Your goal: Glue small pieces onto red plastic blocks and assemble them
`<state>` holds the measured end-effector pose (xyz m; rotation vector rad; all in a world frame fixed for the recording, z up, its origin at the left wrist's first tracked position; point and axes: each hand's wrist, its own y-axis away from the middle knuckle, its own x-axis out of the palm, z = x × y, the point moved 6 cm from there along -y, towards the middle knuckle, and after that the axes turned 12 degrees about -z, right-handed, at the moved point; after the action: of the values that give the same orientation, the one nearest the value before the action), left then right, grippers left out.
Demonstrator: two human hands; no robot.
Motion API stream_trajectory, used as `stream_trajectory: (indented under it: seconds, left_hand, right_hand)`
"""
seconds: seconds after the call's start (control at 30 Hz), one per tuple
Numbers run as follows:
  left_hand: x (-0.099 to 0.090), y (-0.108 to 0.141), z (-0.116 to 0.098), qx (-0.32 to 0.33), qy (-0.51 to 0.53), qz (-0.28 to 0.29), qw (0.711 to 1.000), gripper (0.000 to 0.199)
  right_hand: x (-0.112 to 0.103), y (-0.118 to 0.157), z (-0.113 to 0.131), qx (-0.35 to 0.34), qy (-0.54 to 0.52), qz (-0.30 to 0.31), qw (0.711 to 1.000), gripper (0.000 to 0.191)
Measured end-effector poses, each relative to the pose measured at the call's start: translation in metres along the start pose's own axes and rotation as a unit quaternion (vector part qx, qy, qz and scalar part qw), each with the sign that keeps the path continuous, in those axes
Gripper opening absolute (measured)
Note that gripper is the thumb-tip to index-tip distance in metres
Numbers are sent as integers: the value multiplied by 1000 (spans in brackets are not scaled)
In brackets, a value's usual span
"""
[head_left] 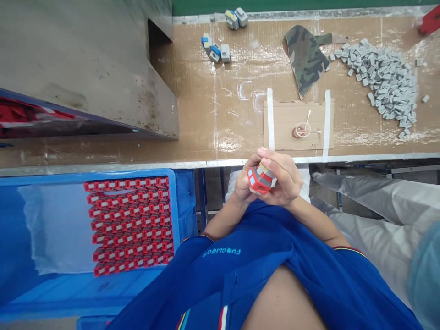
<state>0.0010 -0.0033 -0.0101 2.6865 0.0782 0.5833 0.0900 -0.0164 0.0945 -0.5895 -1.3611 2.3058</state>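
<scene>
Just in front of my chest, by the table's near edge, I hold a small red and grey plastic toy piece [260, 181] with white window-like patches and a bit of yellow. My left hand [244, 181] is closed round its left side. My right hand [285, 178] wraps it from the right, fingers curled over its top, so part of it is hidden. Beyond the hands, a cardboard sheet [285, 133] is fixed to the table with white tape strips. On it stands a small clear cup [302, 130] with cotton swabs.
A heap of small grey plastic pieces [388, 82] lies at right, beside a camouflage cloth [305, 59]. Several grey, blue and yellow toy pieces [225, 53] sit further back. At left stand a metal chute [103, 68] and a blue crate [174, 206] holding rows of red pieces [132, 224].
</scene>
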Motion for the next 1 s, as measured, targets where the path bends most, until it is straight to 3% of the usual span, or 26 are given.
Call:
stream_trajectory:
  seconds: [0.2,0.47,0.57,0.67,1.0]
  left_hand:
    - [-9,12,-3,-87,99,-51,990,65]
    - [9,9,-23,-40,200,18,979,61]
    - [11,8,-23,-38,204,25,978,53]
    - [9,8,-20,-41,190,18,981,59]
    - [4,6,-15,-45,168,-6,985,68]
  right_hand:
    - [-1,5,-3,20,-15,-7,1000,55]
    - [1,15,-17,88,1,21,996,58]
    - [2,23,-25,131,2,51,990,61]
    - [3,28,-30,168,0,70,983,63]
    - [4,19,-23,140,-24,39,989,57]
